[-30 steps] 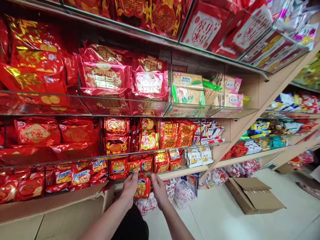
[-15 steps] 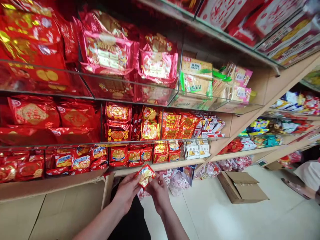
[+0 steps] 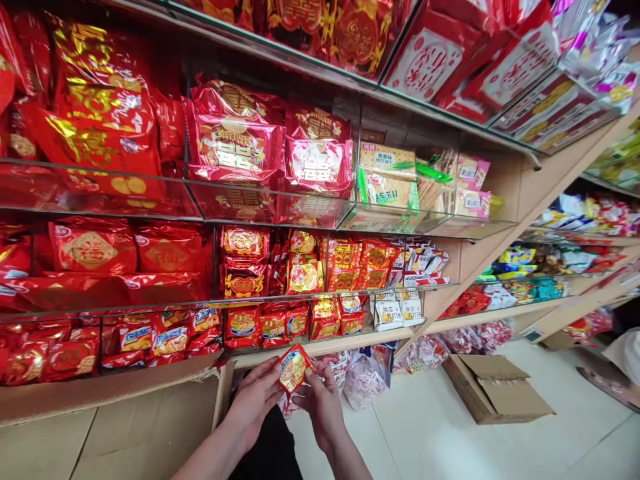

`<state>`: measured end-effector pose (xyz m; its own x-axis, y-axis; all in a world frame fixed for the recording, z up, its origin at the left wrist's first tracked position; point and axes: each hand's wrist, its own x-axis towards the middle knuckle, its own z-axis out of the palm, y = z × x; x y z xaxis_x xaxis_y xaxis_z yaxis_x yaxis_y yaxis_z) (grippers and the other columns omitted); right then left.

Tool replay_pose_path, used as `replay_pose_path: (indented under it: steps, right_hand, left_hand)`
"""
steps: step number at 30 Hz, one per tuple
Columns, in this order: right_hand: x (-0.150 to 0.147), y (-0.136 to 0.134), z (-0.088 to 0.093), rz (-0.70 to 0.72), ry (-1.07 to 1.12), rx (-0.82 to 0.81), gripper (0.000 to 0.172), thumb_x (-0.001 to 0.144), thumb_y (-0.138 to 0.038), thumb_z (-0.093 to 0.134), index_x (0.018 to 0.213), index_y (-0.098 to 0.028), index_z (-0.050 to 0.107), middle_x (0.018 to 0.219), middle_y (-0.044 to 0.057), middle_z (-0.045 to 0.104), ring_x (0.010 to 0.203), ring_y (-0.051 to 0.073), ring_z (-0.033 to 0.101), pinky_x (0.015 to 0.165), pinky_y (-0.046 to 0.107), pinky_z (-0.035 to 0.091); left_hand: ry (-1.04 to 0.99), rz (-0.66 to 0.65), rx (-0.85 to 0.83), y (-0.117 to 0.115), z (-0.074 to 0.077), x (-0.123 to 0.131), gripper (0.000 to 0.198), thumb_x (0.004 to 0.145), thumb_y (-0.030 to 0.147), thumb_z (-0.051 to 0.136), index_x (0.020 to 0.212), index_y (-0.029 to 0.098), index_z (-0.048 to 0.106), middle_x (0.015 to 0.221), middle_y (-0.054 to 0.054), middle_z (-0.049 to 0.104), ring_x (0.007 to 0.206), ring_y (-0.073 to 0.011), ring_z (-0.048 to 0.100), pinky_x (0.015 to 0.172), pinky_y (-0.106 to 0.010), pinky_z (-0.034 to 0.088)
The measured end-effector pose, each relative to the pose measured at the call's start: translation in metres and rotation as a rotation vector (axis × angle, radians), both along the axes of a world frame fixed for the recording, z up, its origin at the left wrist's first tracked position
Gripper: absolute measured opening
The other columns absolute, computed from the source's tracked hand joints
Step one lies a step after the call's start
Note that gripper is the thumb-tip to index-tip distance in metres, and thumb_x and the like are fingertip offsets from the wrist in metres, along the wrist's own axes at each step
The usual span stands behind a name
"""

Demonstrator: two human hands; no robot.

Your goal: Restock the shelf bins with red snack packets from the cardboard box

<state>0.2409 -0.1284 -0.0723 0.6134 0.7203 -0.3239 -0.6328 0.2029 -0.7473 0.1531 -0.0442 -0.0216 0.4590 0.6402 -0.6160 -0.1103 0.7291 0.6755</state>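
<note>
A small red and gold snack packet (image 3: 294, 369) is held up between my two hands, just in front of the lowest shelf. My left hand (image 3: 254, 404) grips its left side with the fingers closed. At its right corner, my right hand (image 3: 320, 404) pinches with the thumb and fingertips; its other fingers are loosely curled below. Gold print and a blue band show on the packet's face. Similar red packets (image 3: 326, 318) stand close behind it in the bottom row.
Glass-fronted shelves (image 3: 280, 207) of packaged biscuits rise ahead. An open cardboard box (image 3: 150, 437) lies at lower left, against the shelf. Bagged goods (image 3: 365, 380) sit under the shelf, and another carton (image 3: 500, 390) rests on the tiled floor. Part of a person (image 3: 623, 353) shows at far right.
The packet has been turned so its face shows more plainly. My right hand's fingers have loosened and spread a little. The view has shifted, so the shelves appear lower.
</note>
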Motion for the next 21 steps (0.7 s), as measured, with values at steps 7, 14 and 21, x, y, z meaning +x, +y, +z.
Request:
replay_pose_path:
  steps: [7,14,21]
  right_hand:
    - [0.0,0.003,0.002,-0.038,0.089,0.053,0.038,0.062,-0.033,0.073,0.08,-0.021,0.042,0.074,-0.001,0.067,0.059,0.011,0.062,0.054,0.023,0.047]
    - [-0.001,0.005,-0.002,-0.064,0.119,0.057,0.04,0.06,-0.034,0.074,0.08,-0.022,0.042,0.073,-0.001,0.067,0.054,0.011,0.06,0.048,0.02,0.043]
    - [-0.004,0.013,0.006,-0.083,0.175,0.079,0.04,0.056,-0.032,0.076,0.077,-0.022,0.043,0.07,-0.001,0.067,0.054,0.012,0.06,0.05,0.023,0.045]
  left_hand:
    - [0.056,-0.014,0.0,0.002,0.0,0.001,0.025,0.074,0.011,0.063,0.098,0.017,0.058,0.081,-0.005,0.07,0.066,-0.0115,0.066,0.062,-0.02,0.049]
    - [0.055,-0.002,-0.041,0.003,-0.001,0.002,0.024,0.073,0.013,0.064,0.097,0.018,0.06,0.078,-0.003,0.07,0.062,-0.0105,0.065,0.059,-0.02,0.047]
    - [0.065,0.043,0.056,0.006,0.008,0.007,0.02,0.075,0.014,0.062,0.094,0.017,0.056,0.071,-0.001,0.068,0.057,-0.009,0.062,0.057,-0.02,0.046]
